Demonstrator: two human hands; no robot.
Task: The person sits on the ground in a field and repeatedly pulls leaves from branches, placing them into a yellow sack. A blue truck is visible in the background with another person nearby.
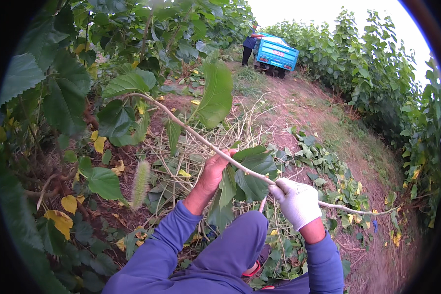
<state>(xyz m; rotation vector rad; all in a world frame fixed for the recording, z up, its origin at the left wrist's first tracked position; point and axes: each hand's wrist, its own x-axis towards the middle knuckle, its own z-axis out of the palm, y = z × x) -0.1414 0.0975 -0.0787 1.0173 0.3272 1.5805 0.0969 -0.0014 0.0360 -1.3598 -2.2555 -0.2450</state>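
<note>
A long leafy branch (191,130) runs slantwise before me, from upper left to lower right. My right hand (297,202), in a white knitted glove, is closed around its bare lower part. My left hand (215,169), without a glove, is at the middle of the branch, by its leaves; its fingertips are partly hidden behind the stem. Large green leaves (255,172) hang from the branch between my hands, and another big leaf (215,95) stands up farther along. Past my right hand the thin stem (352,210) has no large leaves.
Bare cut stems (202,147) lie heaped on the ground ahead. Loose green leaves (316,154) are strewn to the right. Tall leafy bushes (70,81) stand close at left, with more (375,81) along the right. A person (248,46) stands beside a blue cargo vehicle (277,53) up the path.
</note>
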